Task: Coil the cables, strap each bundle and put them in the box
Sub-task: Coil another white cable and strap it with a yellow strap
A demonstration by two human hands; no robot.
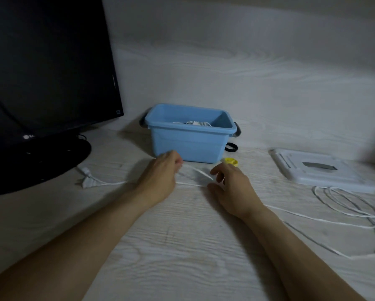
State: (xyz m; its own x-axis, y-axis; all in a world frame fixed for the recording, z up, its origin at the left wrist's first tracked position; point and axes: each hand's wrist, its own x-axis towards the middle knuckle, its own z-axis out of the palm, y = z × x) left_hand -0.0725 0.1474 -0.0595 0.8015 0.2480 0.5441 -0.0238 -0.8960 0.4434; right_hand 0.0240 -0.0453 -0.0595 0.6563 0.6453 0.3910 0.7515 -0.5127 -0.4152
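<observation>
head view: the left hand [160,177] has its fingers [177,162] curled in on the white cable [195,170], pinching one end of a short run, and the right hand [227,187] pinches the same run between thumb and forefinger, so a first small loop lies between them just in front of the blue box [189,137]. from there the cable trails left to its plug [87,178] by the monitor [45,83] and right into loose loops [345,205] on the bench [182,246]. to coil it well, i would judge it best to keep one hand as the fixed holder and feed even loops with the other, letting the slack slide in untwisted (the tangle at right looks likely to snag). a black strap [231,147] and a yellow roll [231,161] lie beside the box, which already holds something white, and its lid [317,170] lies apart.
</observation>
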